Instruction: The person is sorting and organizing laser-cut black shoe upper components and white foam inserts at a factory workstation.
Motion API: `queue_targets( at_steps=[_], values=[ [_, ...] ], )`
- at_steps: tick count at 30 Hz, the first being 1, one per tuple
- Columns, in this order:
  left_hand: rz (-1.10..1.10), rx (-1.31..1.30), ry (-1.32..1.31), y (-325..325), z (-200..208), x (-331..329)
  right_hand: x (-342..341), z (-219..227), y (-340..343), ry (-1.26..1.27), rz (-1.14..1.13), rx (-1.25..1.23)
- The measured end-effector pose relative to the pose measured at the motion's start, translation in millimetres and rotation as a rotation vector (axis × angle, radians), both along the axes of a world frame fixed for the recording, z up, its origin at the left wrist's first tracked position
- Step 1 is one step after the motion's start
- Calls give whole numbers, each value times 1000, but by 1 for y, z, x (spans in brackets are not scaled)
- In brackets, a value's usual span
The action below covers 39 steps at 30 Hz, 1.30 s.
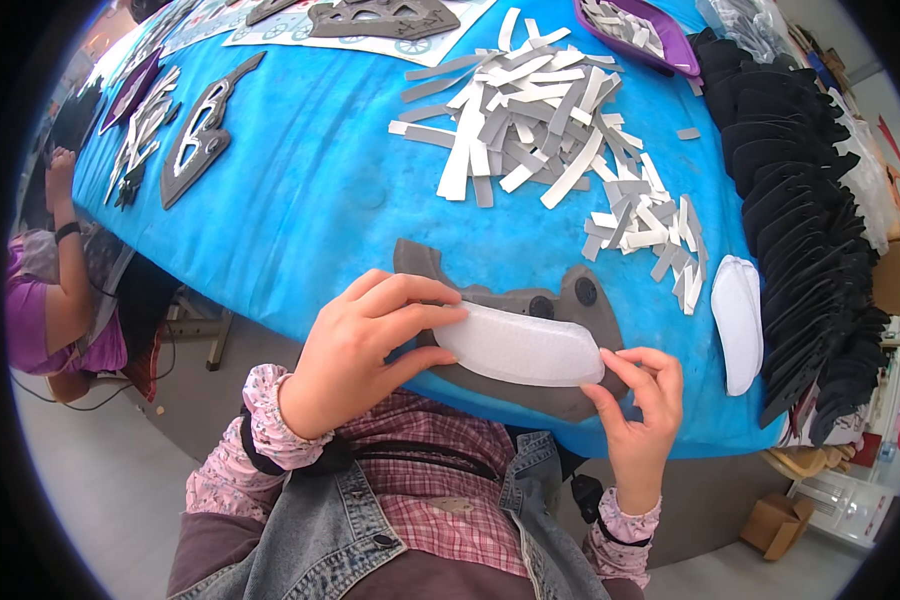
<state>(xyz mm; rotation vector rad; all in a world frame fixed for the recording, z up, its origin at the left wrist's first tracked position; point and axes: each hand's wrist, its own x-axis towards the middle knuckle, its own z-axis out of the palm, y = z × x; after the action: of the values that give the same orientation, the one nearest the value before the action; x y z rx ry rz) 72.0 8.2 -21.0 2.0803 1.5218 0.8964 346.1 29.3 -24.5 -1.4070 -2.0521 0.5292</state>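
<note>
A white, curved felt-like pad (520, 345) is held lengthwise between my two hands, over a dark grey foam piece (545, 400) at the table's near edge. My left hand (370, 330) pinches the pad's left end between thumb and fingers. At the other end, my right hand (642, 395) grips it by the corner with thumb and forefinger. Two black round patches (585, 291) show on the foam piece just beyond the pad. The pad hides the middle of the foam, so I cannot tell whether the two touch.
Loose grey and white strips (540, 120) lie heaped on the blue-covered table (310, 190). Another white pad (738, 325) lies at the right, beside a long stack of black pieces (780, 200). A purple tray (670, 45) stands far right. Someone's arm (65, 215) shows at the left.
</note>
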Motion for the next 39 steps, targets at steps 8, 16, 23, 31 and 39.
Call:
queue_targets(
  at_steps=[8, 16, 23, 31, 39],
  values=[
    [14, 3, 44, 4, 3, 2, 1, -5, 2, 7, 21, 34],
    [21, -18, 74, 3, 3, 3, -2, 1, 0, -103, 49, 91],
    [9, -11, 80, 5, 8, 1, -25, -2, -18, -387, 245, 184],
    [-9, -28, 48, 6, 6, -1, -38, 7, -26, -499, 258, 83],
    [-274, -30, 283, -4, 11, 29, -47, -2, -23, -363, 296, 160]
  ],
)
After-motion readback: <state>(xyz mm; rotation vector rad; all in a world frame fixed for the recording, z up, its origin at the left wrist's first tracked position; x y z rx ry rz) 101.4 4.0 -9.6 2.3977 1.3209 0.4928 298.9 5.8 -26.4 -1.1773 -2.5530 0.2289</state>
